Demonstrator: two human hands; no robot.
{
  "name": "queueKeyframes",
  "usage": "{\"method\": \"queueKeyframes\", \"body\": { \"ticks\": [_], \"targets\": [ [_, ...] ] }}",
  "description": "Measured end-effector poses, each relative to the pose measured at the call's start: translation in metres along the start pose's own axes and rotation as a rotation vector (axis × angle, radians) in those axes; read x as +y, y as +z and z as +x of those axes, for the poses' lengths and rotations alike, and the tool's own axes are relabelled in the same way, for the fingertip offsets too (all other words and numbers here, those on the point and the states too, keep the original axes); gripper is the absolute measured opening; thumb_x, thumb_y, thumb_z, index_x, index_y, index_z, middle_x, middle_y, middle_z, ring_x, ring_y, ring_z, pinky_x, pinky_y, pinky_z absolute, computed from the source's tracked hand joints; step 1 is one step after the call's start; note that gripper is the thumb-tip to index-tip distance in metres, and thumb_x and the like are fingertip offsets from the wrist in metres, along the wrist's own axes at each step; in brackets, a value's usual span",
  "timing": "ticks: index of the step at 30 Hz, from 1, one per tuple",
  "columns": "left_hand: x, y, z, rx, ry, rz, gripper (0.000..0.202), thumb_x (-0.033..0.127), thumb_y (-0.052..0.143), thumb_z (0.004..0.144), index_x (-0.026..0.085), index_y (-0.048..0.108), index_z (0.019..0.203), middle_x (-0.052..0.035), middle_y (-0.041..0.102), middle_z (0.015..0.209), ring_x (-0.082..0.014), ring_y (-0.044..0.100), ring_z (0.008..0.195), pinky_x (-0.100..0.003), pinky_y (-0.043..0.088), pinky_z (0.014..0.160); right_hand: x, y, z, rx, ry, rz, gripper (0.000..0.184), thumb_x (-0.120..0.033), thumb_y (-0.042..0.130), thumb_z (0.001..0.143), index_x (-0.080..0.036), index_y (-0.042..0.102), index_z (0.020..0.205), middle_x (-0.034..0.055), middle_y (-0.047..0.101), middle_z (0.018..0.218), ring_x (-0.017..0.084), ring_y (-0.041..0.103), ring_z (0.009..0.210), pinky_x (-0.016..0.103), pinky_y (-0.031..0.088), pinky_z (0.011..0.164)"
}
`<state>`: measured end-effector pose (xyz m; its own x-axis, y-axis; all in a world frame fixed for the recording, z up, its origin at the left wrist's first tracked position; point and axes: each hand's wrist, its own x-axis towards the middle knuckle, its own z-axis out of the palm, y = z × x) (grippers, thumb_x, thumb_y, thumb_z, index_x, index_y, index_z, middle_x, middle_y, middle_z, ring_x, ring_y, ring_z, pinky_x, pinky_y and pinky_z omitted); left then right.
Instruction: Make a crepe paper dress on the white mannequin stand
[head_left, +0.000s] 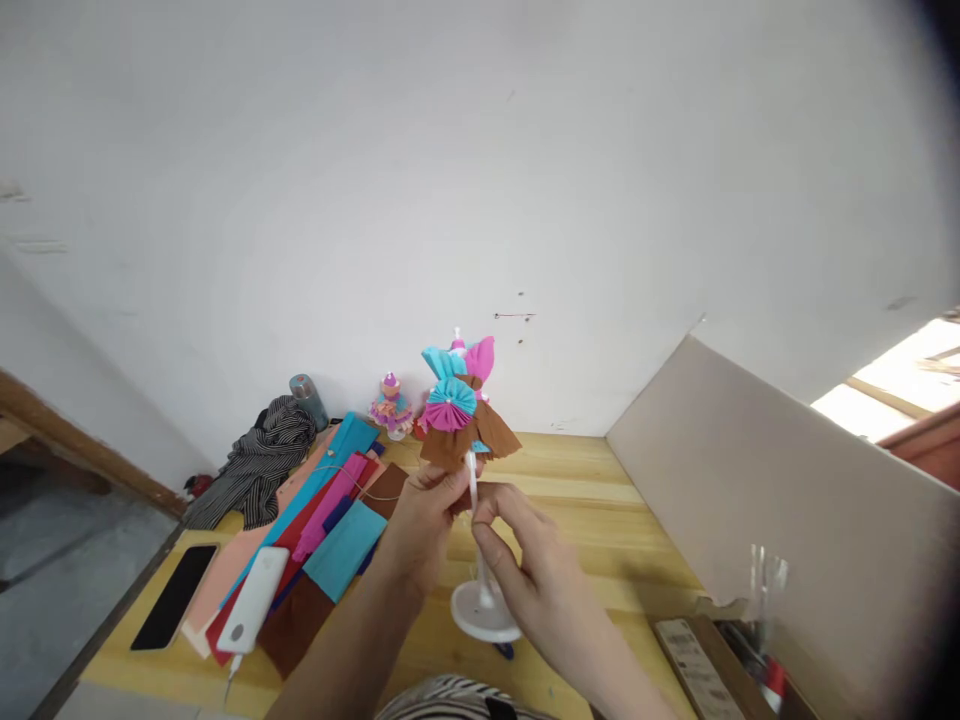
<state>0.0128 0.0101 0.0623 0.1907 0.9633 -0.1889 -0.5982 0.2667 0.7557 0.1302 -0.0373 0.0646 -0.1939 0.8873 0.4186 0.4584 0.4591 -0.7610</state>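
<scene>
A figure dressed in crepe paper (454,400), with blue and pink fans and a brown skirt, stands upright on a white stand (486,618) with a round base. My left hand (424,515) is closed just below the brown skirt, its thumb beside the stem; the fingers behind are partly hidden, and what they grip is unclear. A narrow white strip (472,480) hangs below the skirt between my hands. My right hand (525,555) pinches at its lower end, thumb and forefinger together, in front of the stand's stem.
Folded crepe paper (345,550) in several colours covers the table's left side, with a phone (174,597) and a white cabled device (253,600) nearby. A smaller paper figure (391,408), flask (309,400) and striped cloth (262,460) are behind. A grey panel (735,470) and a box (709,665) border the right.
</scene>
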Motion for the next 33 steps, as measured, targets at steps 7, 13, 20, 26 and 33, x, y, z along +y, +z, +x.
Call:
{"method": "queueKeyframes", "body": {
  "ticks": [7, 13, 20, 26, 33],
  "targets": [
    [0.007, 0.001, 0.001, 0.011, -0.065, -0.065, 0.03, 0.032, 0.086, 0.057, 0.014, 0.072, 0.076, -0.0053, 0.07, 0.069, -0.0124, 0.059, 0.064, -0.024, 0.043, 0.062, 0.003, -0.002, -0.014, -0.133, 0.17, 0.174, 0.017, -0.023, 0.043, 0.092, -0.02, 0.048, 0.076, 0.0001, 0.057, 0.073, 0.014, 0.053, 0.065, 0.023, 0.038, 0.058],
    [0.012, 0.009, -0.007, 0.015, -0.095, -0.037, 0.028, 0.035, 0.078, 0.067, 0.015, 0.067, 0.082, -0.0043, 0.069, 0.066, -0.0142, 0.061, 0.06, -0.025, 0.045, 0.059, 0.003, 0.007, -0.015, -0.091, 0.154, 0.164, 0.015, -0.023, 0.044, 0.091, -0.02, 0.049, 0.078, 0.0002, 0.057, 0.073, 0.013, 0.052, 0.064, 0.022, 0.036, 0.055],
    [0.01, 0.009, -0.01, 0.016, -0.062, 0.0, 0.035, 0.046, 0.077, 0.064, 0.018, 0.058, 0.072, 0.0009, 0.064, 0.06, -0.0113, 0.054, 0.049, -0.021, 0.034, 0.041, 0.002, 0.008, -0.015, -0.108, 0.107, 0.131, 0.017, -0.024, 0.043, 0.092, -0.02, 0.049, 0.076, -0.0002, 0.056, 0.069, 0.012, 0.051, 0.058, 0.021, 0.037, 0.052],
    [0.01, 0.01, -0.01, -0.016, 0.1, 0.018, 0.032, 0.042, 0.078, 0.066, 0.015, 0.06, 0.07, 0.0027, 0.058, 0.052, -0.008, 0.05, 0.047, -0.021, 0.037, 0.049, 0.002, -0.013, -0.017, -0.055, 0.054, 0.057, 0.018, -0.024, 0.046, 0.093, -0.021, 0.051, 0.075, 0.0025, 0.063, 0.077, 0.017, 0.061, 0.073, 0.025, 0.047, 0.065],
    [0.0, 0.013, -0.006, 0.022, 0.202, 0.091, 0.029, 0.039, 0.075, 0.07, 0.014, 0.062, 0.062, 0.0012, 0.057, 0.053, -0.0079, 0.048, 0.047, -0.023, 0.036, 0.05, -0.003, -0.02, -0.007, 0.185, -0.114, 0.348, 0.014, -0.023, 0.051, 0.093, -0.023, 0.058, 0.081, 0.0061, 0.068, 0.097, 0.019, 0.064, 0.092, 0.03, 0.053, 0.078]
  ]
}}
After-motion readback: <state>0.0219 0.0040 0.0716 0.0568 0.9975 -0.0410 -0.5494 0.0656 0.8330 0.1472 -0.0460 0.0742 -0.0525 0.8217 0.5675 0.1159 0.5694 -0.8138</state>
